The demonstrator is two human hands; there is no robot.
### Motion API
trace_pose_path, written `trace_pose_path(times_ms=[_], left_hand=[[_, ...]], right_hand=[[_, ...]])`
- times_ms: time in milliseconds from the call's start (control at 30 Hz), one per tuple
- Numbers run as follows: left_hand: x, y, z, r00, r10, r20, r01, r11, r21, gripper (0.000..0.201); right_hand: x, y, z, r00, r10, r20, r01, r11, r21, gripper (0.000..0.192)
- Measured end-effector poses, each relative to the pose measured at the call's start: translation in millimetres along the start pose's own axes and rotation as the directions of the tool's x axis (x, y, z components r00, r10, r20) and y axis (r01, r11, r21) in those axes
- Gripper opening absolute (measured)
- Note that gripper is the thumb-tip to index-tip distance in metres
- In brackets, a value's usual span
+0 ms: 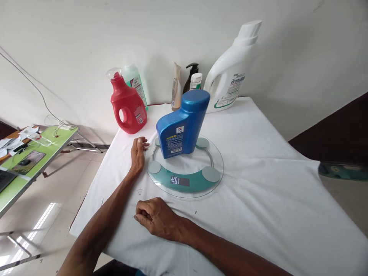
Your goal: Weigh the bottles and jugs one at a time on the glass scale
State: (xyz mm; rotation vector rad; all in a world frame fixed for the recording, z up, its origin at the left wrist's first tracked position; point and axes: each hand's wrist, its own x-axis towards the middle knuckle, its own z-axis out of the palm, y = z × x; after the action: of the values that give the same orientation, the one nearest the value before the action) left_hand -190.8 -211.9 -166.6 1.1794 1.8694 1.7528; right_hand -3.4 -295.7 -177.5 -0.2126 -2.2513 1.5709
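A blue plastic bottle point(184, 126) with a wide round cap stands on a round glass scale point(186, 183) with a green band. The lit display point(179, 181) shows digits ending in 61; its first digit is unclear. My left hand point(138, 153) rests on the white cloth at the scale's left edge, fingers loosely apart and holding nothing. Nearer to me, in front of the scale, my right hand point(157, 217) lies on the cloth with its fingers curled into a loose fist and nothing visible in it.
Along the wall stand a red jug point(129, 105), a pale green bottle point(137, 82), a beige tube point(176, 87), a black pump bottle point(191, 76), a white-capped bottle point(196, 79) and a large white jug point(230, 73). A green table point(54, 147) with papers is at left.
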Motion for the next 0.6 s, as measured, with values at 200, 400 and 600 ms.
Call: trace_pose_path(times_ms=[200, 400, 600], left_hand=[[2.1, 2.0, 3.7, 0.993, 0.031, 0.114, -0.047, 0.989, 0.143, 0.069], [1.6, 1.5, 1.5, 0.993, 0.037, 0.115, -0.054, 0.987, 0.15, 0.069], [1.7, 3.0, 1.5, 0.994, 0.035, 0.108, -0.05, 0.989, 0.141, 0.069]], right_hand=[[-1.1, 2.9, 0.3, 1.0, -0.004, 0.006, 0.004, 1.0, 0.003, 0.032], [-2.9, -2.3, -1.1, 1.0, 0.004, 0.028, -0.003, 0.999, -0.045, 0.037], [-3.2, -4.8, -2.7, 0.998, 0.023, 0.056, -0.019, 0.998, -0.065, 0.036]])
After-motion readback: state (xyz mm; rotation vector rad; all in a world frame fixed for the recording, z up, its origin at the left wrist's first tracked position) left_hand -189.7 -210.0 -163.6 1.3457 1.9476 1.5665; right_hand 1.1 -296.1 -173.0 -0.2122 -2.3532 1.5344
